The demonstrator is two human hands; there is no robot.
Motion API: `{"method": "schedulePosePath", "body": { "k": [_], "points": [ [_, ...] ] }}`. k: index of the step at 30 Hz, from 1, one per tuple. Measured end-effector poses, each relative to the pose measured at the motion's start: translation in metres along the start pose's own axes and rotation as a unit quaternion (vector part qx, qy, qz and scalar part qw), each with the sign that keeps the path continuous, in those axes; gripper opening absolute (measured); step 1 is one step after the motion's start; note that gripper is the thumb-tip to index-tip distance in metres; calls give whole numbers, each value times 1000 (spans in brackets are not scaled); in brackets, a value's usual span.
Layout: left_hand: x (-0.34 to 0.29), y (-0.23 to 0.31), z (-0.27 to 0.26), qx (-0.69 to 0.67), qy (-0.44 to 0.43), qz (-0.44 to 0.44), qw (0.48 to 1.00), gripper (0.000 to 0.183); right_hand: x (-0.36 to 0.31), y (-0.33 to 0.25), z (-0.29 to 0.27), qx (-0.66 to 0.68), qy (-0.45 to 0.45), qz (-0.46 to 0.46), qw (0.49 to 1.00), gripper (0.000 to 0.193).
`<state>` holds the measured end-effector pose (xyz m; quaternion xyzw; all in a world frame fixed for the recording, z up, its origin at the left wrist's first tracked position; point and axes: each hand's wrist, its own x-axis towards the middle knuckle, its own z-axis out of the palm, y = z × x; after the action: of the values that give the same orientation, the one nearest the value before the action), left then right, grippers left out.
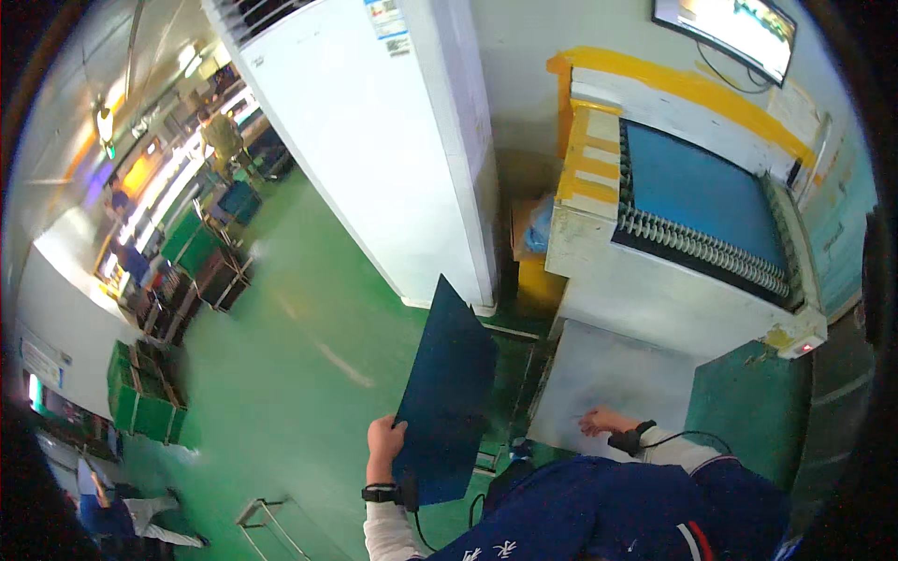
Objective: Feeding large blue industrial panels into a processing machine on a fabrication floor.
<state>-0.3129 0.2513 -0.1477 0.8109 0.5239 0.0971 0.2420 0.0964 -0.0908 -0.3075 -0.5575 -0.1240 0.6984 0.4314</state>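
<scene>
My left hand [382,439] is closed on the left edge of a large dark blue flat panel [444,393]. The panel is held steeply tilted, almost on edge, beside my body. To the right, my right hand [601,421] is over a pale grey flat sheet [622,374] low in front of the machine. Its fingers are loosely bent and apart, with nothing visible in them. Whether it touches the sheet I cannot tell. Both wrists wear black straps with cables.
A roller conveyor machine [645,271] with a blue panel [706,196] on top stands ahead right. Beside it rise a tall white cabinet [365,122] and a yellow bin [540,285]. Green crates [140,397] and a metal frame [260,514] stand left; other people are farther off.
</scene>
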Motion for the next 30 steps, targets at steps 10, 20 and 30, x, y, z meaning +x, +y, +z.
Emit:
{"method": "schedulePosePath", "body": {
  "k": [10,20,30],
  "points": [
    [-110,46,-118,-65,-37,49,996,20,21,18,-5,-34,-30,57,997,24],
    [-156,146,-166,-92,-128,86,984,16,15,73,-33,129,-169,50,976,27],
    [-105,268,-125,-85,-205,288,932,17,-89,116,-79,249,-167,-93,950,35]
  ]
}}
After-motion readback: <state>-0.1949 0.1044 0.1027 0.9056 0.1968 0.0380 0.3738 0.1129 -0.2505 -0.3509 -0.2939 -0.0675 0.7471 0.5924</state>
